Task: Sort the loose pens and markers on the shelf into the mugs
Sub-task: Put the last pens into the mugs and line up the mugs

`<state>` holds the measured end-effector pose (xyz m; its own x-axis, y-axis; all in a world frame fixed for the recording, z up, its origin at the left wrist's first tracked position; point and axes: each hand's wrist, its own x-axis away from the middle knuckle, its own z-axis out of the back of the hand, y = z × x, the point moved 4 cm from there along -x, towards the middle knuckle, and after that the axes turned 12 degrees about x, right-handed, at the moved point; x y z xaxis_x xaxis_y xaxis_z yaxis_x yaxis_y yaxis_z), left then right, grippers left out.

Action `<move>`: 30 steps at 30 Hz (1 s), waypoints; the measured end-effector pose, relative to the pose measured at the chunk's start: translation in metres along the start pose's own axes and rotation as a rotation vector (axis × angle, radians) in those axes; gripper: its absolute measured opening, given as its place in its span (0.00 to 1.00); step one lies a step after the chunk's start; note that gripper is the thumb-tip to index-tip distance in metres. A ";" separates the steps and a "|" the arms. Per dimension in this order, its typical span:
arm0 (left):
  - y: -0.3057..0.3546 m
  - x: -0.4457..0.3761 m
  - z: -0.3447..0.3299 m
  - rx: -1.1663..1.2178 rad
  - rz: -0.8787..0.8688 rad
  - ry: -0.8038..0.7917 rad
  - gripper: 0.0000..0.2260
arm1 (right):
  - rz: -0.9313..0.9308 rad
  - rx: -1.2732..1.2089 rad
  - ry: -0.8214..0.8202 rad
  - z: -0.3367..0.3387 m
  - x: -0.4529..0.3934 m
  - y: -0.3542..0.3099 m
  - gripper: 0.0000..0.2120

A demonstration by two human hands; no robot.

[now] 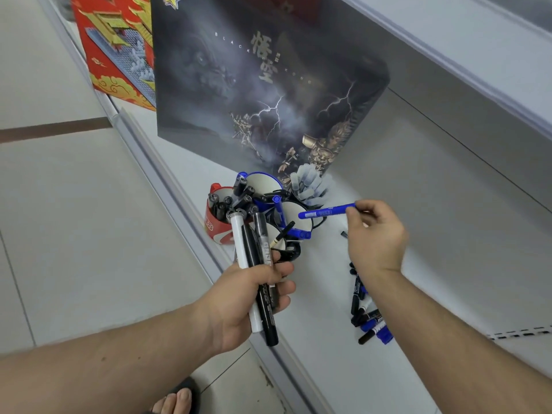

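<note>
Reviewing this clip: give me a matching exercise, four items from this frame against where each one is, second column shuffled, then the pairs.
Things:
1. blue marker
2. bundle of black and white markers
3. red mug
4. pile of loose markers

Places:
A. lying on the shelf under the right forearm
B. pinched in the right hand
C. gripped in the left hand
D. leftmost of the mugs

Pairs: 1-B, 2-C, 3-D, 4-A

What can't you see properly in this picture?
- Head view: the loose markers on the shelf are partly covered by the right arm, so they can't be counted.
- The black mug is mostly hidden behind the left hand and its markers.
- The red mug: its label is too small to read.
- The right hand hides the blue marker's end.
</note>
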<state>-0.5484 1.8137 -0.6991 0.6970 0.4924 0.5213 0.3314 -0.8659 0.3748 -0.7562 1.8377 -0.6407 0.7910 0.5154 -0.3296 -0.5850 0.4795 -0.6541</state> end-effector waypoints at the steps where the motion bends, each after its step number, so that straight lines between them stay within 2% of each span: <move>1: -0.001 0.000 0.000 -0.007 0.007 -0.009 0.15 | 0.026 0.034 -0.002 -0.010 0.000 0.001 0.08; 5: -0.003 0.002 -0.001 -0.047 0.047 -0.078 0.20 | 0.110 0.185 -0.060 -0.043 0.001 0.006 0.03; 9: -0.002 0.002 0.000 -0.049 0.081 -0.137 0.24 | 0.105 0.370 -0.265 -0.063 0.007 0.013 0.07; 14: -0.001 0.004 -0.001 -0.092 0.079 -0.150 0.25 | 0.106 0.452 -0.348 -0.058 0.002 0.004 0.11; 16: -0.001 0.006 -0.002 -0.108 0.077 -0.154 0.25 | 0.149 0.389 -0.287 -0.047 0.003 -0.008 0.11; 18: 0.000 0.006 -0.003 -0.113 0.072 -0.155 0.25 | 0.108 0.216 -0.241 -0.033 0.011 -0.026 0.10; 21: 0.001 0.007 -0.004 -0.133 0.067 -0.160 0.24 | 0.043 -0.032 -0.357 -0.016 0.034 -0.055 0.10; 23: 0.000 0.008 -0.005 -0.196 0.039 -0.150 0.21 | 0.113 -0.009 -0.441 -0.006 0.054 -0.073 0.04; 24: 0.001 0.008 -0.005 -0.243 0.011 -0.137 0.18 | 0.160 0.070 -0.496 -0.003 0.064 -0.080 0.07; 26: 0.002 0.008 -0.006 -0.342 -0.042 -0.107 0.12 | 0.258 0.282 -0.590 -0.003 0.079 -0.083 0.21; 27: 0.002 0.008 -0.006 -0.377 -0.059 -0.095 0.10 | 0.290 0.358 -0.609 -0.003 0.082 -0.081 0.25; 30: 0.001 0.006 -0.005 -0.413 -0.077 -0.068 0.10 | 0.260 0.342 -0.662 -0.004 0.083 -0.076 0.25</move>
<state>-0.5471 1.8164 -0.6922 0.7248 0.5356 0.4333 0.1110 -0.7115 0.6939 -0.6455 1.8416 -0.6212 0.4127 0.9052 0.1012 -0.8441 0.4218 -0.3310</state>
